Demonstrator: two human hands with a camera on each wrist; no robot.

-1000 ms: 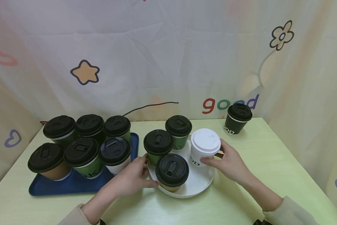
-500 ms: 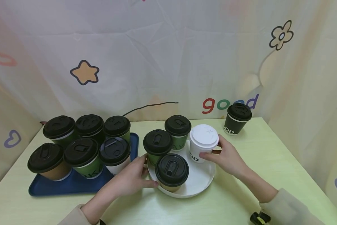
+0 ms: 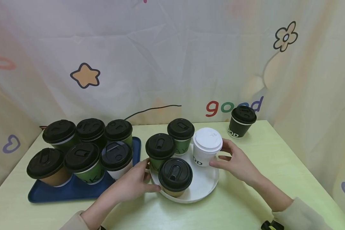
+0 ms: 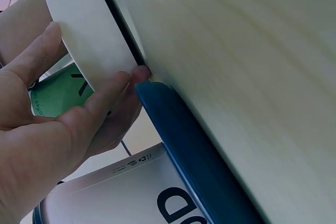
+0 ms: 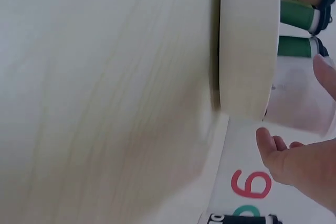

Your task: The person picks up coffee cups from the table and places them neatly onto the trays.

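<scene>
On a round white tray [image 3: 205, 185] stand two green paper coffee cups with black lids, a brown paper coffee cup [image 3: 176, 179] with a black lid, and a white paper coffee cup [image 3: 202, 156] with a white lid. My right hand [image 3: 238, 163] is at the white cup's right side, thumb and fingers spread around it; in the right wrist view a gap shows between fingertips and white cup [image 5: 299, 95]. At the tray's left edge, my left hand [image 3: 133, 182] touches the outer wall with extended fingers [image 4: 113, 90], its thumb by the rim near the brown cup.
A blue rectangular tray [image 3: 83, 190] to the left bears several black-lidded coffee cups, its corner close to my left fingers. A black coffee cup [image 3: 239, 126] stands alone at the table's back right. A printed curtain [image 3: 172, 64] hangs behind the table [image 3: 276, 179].
The white cup has shifted slightly back on the round tray. My right hand's fingers have loosened from it and drawn a little to the right. The left hand stays at the tray's edge.
</scene>
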